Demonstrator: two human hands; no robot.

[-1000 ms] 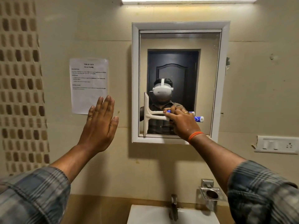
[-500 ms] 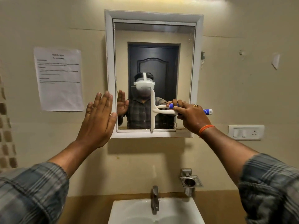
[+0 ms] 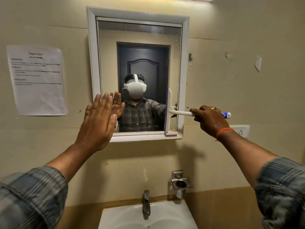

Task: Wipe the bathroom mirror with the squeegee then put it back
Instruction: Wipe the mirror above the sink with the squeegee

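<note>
Gripping the squeegee (image 3: 168,111) handle, right hand (image 3: 209,120) sits right of the upright blade, at the mirror (image 3: 140,47) glass's lower right edge. Left hand (image 3: 99,123) flat, empty.

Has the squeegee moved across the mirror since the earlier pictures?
Yes. The squeegee has travelled rightward across the mirror, from near the frame's left side to the right side, held by the right hand.

Beige tiled wall (image 3: 231,90), taped paper notice (image 3: 37,80), white sink (image 3: 178,217), steel tap (image 3: 146,204)
</note>
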